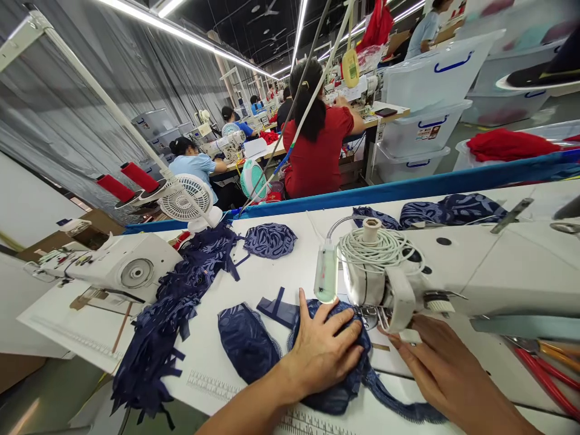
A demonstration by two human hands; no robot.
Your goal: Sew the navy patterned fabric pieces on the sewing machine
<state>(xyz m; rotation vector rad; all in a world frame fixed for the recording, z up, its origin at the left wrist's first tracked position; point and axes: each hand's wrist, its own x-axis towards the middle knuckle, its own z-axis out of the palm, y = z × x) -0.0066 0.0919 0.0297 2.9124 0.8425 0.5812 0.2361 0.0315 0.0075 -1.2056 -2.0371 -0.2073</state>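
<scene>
On the sewing table (272, 284), the left hand's (324, 350) spread fingers flatten navy lace (338, 396) underneath.

Left hand (322, 349) lies flat, palm down, fingers spread forward. Right hand (441, 368) reaches in from the right — fingers extended, loosely together.

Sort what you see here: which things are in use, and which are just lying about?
In use: left hand, flat on the lace piece; right hand; sewing machine.

Lying about: strap pile; lace cup; fan; red spools; scissors.
</scene>
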